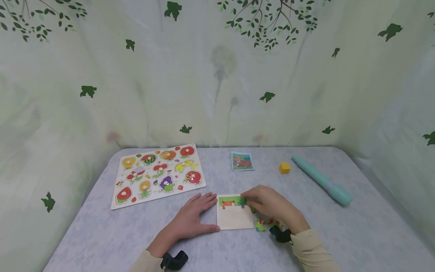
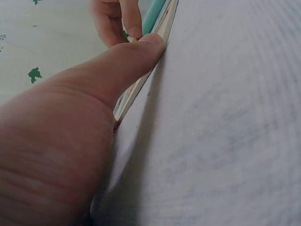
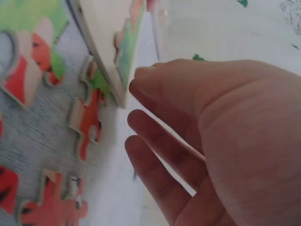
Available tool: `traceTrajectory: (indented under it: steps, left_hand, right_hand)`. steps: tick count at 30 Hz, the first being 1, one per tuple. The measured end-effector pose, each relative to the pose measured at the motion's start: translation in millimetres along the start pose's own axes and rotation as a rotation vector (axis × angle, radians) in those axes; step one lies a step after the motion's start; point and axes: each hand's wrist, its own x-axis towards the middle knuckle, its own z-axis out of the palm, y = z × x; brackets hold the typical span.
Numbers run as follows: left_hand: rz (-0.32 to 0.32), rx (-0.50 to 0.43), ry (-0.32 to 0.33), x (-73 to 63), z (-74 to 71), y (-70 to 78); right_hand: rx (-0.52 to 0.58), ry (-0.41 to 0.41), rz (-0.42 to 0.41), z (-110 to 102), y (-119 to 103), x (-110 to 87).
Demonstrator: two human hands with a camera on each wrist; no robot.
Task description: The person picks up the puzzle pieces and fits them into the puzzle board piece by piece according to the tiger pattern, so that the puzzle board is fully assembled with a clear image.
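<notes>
A square wooden puzzle board (image 1: 235,220) lies on the table before me, with printed jigsaw pieces (image 1: 227,203) set along its far side. My left hand (image 1: 193,220) rests at the board's left edge, its thumb against the near left corner and its fingers stretched toward the far one. At the far right corner is my right hand (image 1: 272,204), thumb and index finger close together beside the fitted pieces. Nothing shows between those fingertips in the right wrist view, where the other fingers are loosely extended. Several loose jigsaw pieces (image 3: 89,117) lie right of the board, partly under the right hand.
A fruit peg puzzle (image 1: 173,194) lies at the left. Beyond the board is a small picture card (image 1: 242,161) showing an animal. A yellow block (image 1: 284,168) and a teal mallet-like stick (image 1: 319,177) lie at the right. A printed curtain hangs behind the table.
</notes>
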Motion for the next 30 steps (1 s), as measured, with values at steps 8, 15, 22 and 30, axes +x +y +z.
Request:
traceTrajectory:
  steps: [8, 15, 22, 30]
  left_hand:
    - [0.003, 0.018, 0.018, 1.2, -2.2, 0.2]
    - [0.008, 0.013, 0.01, 2.3, -1.1, 0.1]
    - [0.01, 0.024, 0.014, 1.6, 0.3, -0.7]
    - [0.013, 0.02, 0.015, 0.7, 1.5, -1.8]
  right_hand:
    - [0.03, 0.01, 0.044, -14.8, 3.8, -3.9]
    - [0.048, 0.0, 0.091, -25.6, 10.7, -13.6]
    - [0.083, -0.039, 0.137, -27.0, 16.7, -15.4]
    - [0.115, -0.089, 0.145, -22.0, 21.0, -15.6]
